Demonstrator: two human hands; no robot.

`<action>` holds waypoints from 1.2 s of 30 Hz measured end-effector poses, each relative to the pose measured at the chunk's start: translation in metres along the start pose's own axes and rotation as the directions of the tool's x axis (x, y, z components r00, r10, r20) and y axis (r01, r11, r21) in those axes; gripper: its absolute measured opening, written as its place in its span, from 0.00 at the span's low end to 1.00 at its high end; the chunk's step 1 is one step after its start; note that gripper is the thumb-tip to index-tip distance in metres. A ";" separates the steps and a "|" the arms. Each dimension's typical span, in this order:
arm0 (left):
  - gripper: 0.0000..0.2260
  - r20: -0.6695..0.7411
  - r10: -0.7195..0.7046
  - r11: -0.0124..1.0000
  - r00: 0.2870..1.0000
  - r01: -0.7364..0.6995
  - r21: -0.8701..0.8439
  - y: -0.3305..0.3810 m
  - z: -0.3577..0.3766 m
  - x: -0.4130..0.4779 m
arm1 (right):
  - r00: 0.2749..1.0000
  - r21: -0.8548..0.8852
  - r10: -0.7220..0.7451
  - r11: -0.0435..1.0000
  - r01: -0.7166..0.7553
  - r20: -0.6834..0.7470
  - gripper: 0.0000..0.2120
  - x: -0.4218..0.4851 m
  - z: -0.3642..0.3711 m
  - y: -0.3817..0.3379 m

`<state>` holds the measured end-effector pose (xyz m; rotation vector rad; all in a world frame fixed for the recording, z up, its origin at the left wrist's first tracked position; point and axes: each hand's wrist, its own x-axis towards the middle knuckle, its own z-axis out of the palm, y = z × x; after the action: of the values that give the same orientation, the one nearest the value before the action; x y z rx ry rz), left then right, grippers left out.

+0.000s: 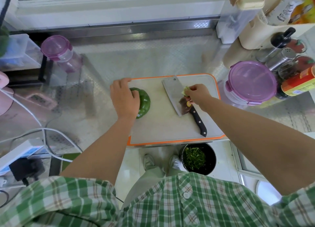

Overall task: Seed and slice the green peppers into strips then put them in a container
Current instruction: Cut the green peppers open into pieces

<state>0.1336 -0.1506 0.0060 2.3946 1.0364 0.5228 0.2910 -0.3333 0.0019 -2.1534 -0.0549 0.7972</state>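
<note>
Both bare forearms reach forward and slightly inward, the left nearly straight ahead and the right angling in from the right side. The left hand lies palm down, its fingers curved over the green pepper and holding it. The right hand is held knuckles up, its fingertips drawn together and pinching a pale green scrap.

A white power strip lies at lower left. A black bin of green scraps stands at lower centre. A metal shaker stands at upper right.
</note>
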 end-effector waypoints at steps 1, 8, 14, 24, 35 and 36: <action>0.14 0.003 0.084 0.996 0.997 -0.083 -0.037 0.010 0.006 0.000 | 1.000 -0.003 0.015 1.000 -0.015 -0.017 0.14 0.001 -0.004 0.005; 0.08 0.411 0.287 0.958 0.865 -0.258 -0.127 0.067 0.064 -0.014 | 0.993 0.030 0.121 0.992 -0.121 -0.007 0.07 0.007 -0.028 0.035; 0.12 0.488 0.151 0.971 0.860 -0.221 0.089 0.076 0.102 -0.019 | 0.982 0.032 0.161 0.986 -0.165 0.096 0.08 0.000 -0.034 0.046; 0.12 0.502 -0.288 0.957 0.816 0.269 0.111 0.087 0.103 -0.010 | 0.922 -0.020 0.205 0.977 -0.210 0.327 0.10 -0.005 -0.014 0.027; 0.18 0.584 -0.312 0.795 0.749 0.543 -0.271 0.077 0.089 -0.003 | 0.979 0.016 0.057 0.998 -0.061 0.194 0.09 0.005 -0.006 0.027; 0.18 0.541 -0.293 0.819 0.788 0.499 -0.283 0.075 0.089 -0.002 | 0.988 0.034 0.010 0.999 -0.015 0.153 0.11 0.004 -0.009 0.026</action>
<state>0.2208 -0.2218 -0.0248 1.7165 1.0433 -0.0215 0.2933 -0.3555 -0.0150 -2.0581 -0.1055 0.9625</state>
